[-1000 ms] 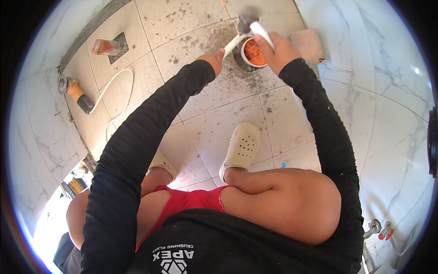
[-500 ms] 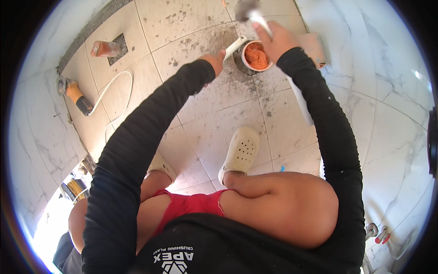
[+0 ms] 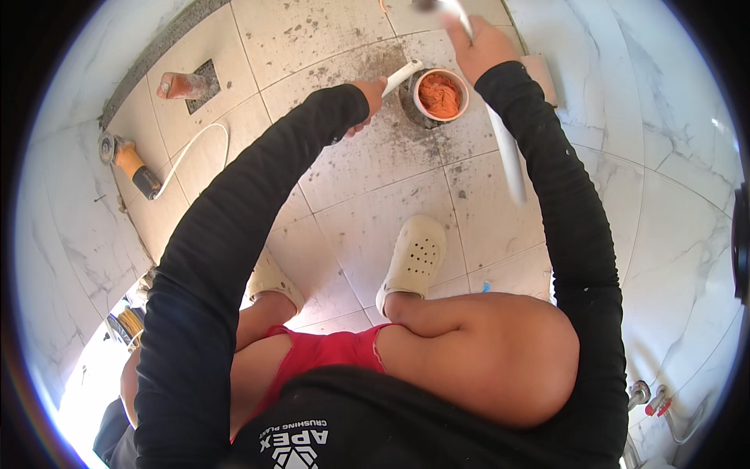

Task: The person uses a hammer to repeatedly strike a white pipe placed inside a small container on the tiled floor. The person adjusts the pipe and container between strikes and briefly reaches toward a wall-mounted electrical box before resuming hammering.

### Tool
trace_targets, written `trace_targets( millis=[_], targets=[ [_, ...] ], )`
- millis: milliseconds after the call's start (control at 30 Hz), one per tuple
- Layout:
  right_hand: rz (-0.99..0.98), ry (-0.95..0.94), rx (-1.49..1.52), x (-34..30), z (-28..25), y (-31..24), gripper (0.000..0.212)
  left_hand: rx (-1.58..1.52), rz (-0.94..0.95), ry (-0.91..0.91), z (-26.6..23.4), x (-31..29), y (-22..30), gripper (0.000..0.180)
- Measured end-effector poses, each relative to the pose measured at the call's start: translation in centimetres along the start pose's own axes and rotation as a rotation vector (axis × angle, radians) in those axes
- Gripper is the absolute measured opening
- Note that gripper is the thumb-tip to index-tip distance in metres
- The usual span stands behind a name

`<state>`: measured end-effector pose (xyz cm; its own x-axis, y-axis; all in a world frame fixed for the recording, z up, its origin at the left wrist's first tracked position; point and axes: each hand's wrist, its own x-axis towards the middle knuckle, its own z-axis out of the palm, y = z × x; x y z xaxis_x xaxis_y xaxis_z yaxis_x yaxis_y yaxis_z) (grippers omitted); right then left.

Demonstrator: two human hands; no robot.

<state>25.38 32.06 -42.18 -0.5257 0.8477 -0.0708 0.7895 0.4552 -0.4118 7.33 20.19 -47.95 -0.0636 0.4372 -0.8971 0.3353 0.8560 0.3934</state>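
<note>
- Over the tiled floor [image 3: 351, 234], left grip [image 3: 369, 102] wrapped round a pale bar [image 3: 402, 76], probably stiff; best held mid-shaft.
- Near the orange-filled tub [image 3: 466, 100], right grip [image 3: 486, 53] clasping a white-handled hammer [image 3: 506, 152], likely head-heavy; best held well down the handle.

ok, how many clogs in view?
2. Right clog near the middle of the picture; left clog to its lower left, partly hidden by the left sleeve.
</note>
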Motion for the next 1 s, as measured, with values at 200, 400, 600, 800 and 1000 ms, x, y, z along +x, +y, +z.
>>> trace_targets(
  millis=[200, 400, 600, 800, 1000],
  targets=[
    [0.134, -0.235, -0.149, -0.9, 2.7, -0.7, 0.069, -0.147, -0.093, -0.068, -0.3, 0.0, 0.5, 0.068],
    [0.03, -0.1, -0.026, 1.5, 0.2, 0.0, 0.066, -0.119, -0.096, -0.052, -0.7, -0.2, 0.8, 0.065],
    [0.13, -0.191, -0.105, 0.2, 2.8, -1.0, 0.062, -0.065, -0.039, 0.021, 0.1, 1.0, 0.3, 0.068],
    [0.18, -0.35, 0.012, -0.6, 2.9, -0.6, 0.064, -0.456, -0.328, -0.338, -3.4, 2.1, 1.1, 0.059],
    [0.134, -0.268, 0.082, -3.2, 1.6, -0.1, 0.068, 0.169, 0.046, -0.05, 0.6, -1.0, -0.3, 0.076]
  ],
)
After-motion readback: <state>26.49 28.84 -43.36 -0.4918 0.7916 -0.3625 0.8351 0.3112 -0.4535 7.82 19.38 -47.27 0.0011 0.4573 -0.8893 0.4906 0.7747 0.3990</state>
